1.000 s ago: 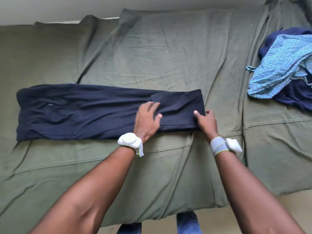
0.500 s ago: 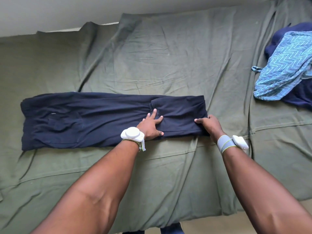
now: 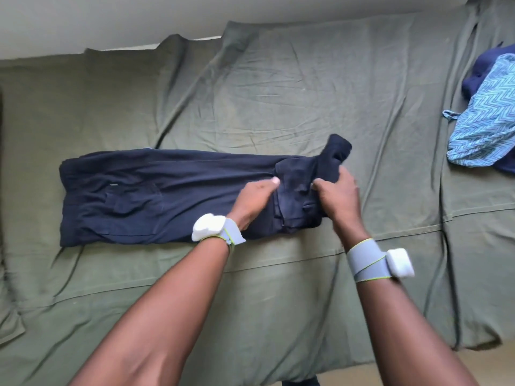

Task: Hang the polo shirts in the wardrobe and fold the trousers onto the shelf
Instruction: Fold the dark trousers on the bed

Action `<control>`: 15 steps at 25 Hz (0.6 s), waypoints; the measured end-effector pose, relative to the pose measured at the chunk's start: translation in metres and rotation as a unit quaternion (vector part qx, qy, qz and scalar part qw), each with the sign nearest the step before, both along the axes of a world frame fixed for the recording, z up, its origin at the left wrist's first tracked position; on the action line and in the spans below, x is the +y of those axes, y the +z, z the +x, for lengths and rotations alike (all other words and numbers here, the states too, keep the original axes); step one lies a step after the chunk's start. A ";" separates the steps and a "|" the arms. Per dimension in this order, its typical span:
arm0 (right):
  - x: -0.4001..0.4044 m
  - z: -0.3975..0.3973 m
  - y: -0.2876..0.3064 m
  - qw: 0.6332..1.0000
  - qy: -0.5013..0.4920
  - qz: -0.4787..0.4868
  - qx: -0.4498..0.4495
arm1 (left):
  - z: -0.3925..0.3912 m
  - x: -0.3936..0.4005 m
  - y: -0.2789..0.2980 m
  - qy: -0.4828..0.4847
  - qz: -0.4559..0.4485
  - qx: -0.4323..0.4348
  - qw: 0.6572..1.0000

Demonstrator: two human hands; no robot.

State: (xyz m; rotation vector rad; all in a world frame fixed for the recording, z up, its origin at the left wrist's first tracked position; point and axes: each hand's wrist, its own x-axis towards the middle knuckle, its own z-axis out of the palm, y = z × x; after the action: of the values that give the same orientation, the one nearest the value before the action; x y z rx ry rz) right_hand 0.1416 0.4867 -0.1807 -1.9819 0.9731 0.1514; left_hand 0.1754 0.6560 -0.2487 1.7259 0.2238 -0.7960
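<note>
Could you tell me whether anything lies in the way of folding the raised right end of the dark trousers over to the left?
Nothing visible does. The right hand grips the lifted end of the navy trousers, and the left hand presses on them beside it. The length to the left lies flat on the green sheet. The blue patterned garment lies apart, far right.

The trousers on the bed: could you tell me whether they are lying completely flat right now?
No, the right hand grips the right end of the trousers and has raised it off the bed sheet.
</note>
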 end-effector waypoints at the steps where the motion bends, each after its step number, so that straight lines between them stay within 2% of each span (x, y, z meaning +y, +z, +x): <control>1: 0.033 0.000 0.011 0.999 0.027 -0.031 -0.009 | 0.003 0.019 0.008 0.085 -0.041 0.046 0.994; 3: 0.105 0.001 0.024 0.990 0.101 -0.098 0.002 | 0.008 0.065 0.020 0.154 -0.172 0.132 0.964; 4: 0.138 0.001 0.024 0.982 0.153 -0.106 0.015 | 0.008 0.086 0.024 0.171 -0.233 0.150 0.945; 5: 0.171 0.001 0.023 0.973 0.212 -0.083 0.029 | 0.006 0.107 0.027 0.192 -0.255 0.147 0.936; 6: 0.196 0.000 0.019 0.960 0.274 -0.032 0.054 | 0.004 0.122 0.026 0.223 -0.232 0.138 0.937; 8: 0.230 -0.003 -0.002 0.914 0.383 0.077 0.108 | 0.006 0.150 0.011 0.263 -0.063 0.101 0.957; 9: 0.234 -0.008 -0.013 0.900 0.410 0.091 0.116 | 0.008 0.159 0.000 0.268 -0.004 0.092 0.959; 10: 0.235 -0.015 -0.022 0.908 0.400 0.082 0.094 | 0.010 0.168 -0.009 0.262 0.022 0.087 0.961; 11: 0.228 -0.022 -0.030 0.934 0.348 0.062 0.046 | 0.015 0.172 -0.013 0.252 0.026 0.074 0.965; 13: 0.205 -0.032 -0.042 0.982 0.174 -0.017 -0.075 | 0.022 0.174 -0.017 0.232 -0.018 0.051 0.971; 14: 0.188 -0.034 -0.048 0.986 0.106 -0.082 -0.098 | 0.024 0.174 -0.017 0.223 -0.049 0.045 0.972; 15: 0.170 -0.035 -0.052 0.987 0.057 -0.127 -0.082 | 0.025 0.173 -0.018 0.224 -0.055 0.038 0.972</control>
State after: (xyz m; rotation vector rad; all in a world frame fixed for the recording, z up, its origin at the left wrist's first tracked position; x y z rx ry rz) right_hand 0.1068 0.6568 -0.2327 -2.2457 0.8044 -0.0764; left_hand 0.2005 0.8294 -0.2662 1.4644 0.5880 -0.5292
